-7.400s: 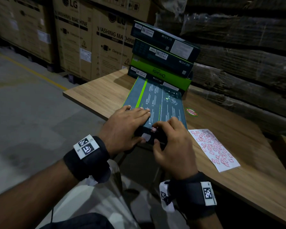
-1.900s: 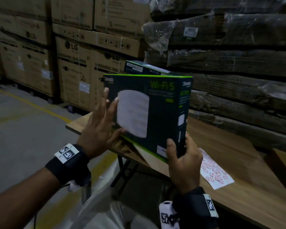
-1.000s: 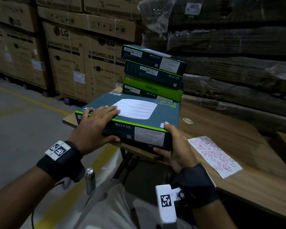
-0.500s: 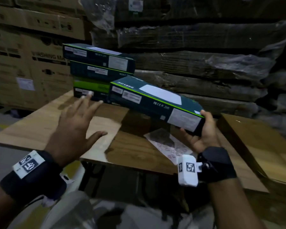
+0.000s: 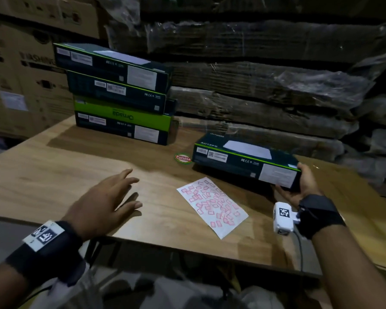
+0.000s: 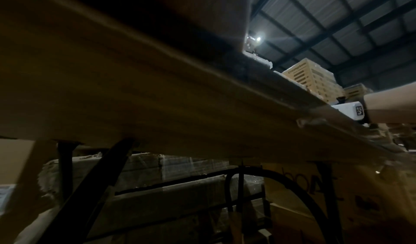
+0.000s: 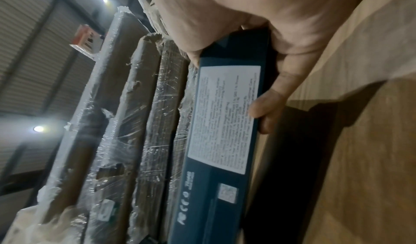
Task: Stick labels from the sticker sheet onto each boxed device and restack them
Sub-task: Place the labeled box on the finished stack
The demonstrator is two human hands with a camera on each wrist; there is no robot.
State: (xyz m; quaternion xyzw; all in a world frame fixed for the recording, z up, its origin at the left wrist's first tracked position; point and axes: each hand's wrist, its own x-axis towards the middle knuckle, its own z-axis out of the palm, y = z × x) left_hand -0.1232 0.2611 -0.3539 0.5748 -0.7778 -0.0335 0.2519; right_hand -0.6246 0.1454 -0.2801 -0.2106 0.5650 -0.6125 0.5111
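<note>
1. My right hand [image 5: 299, 186] grips the near right corner of the dark boxed device [image 5: 243, 159]: thumb on the top edge, fingers [image 7: 268, 109] curled under the bottom, palm against the end face.
2. In the right wrist view the white printed label [image 7: 223, 118] on that box's side face sits right by my fingertips.
3. The box lies flat-ish at the right side of the wooden table [image 5: 54, 170], top face up; whether its near corner is fully down on the wood I cannot tell.
4. My left hand [image 5: 107, 204] holds nothing, fingers straight and spread, palm down over the table near its front edge; touching or hovering, cannot tell.
5. The left wrist view shows only the table's underside and edge [image 6: 157, 96], no fingers visible.
6. The sticker sheet [image 5: 212, 206] lies flat on the table between my two hands, just in front of the held box, covered with small red-outlined labels.
7. A round red-green sticker [image 5: 183, 158] sits on the wood just left of the held box.
8. A stack of four boxes [image 5: 120, 94] stands at the back left of the table, well apart from the held box; the third one down shows a green side.
9. Wrapped cardboard pallets [image 5: 276, 85] stand behind the table, big cartons [image 5: 20, 74] at left.
</note>
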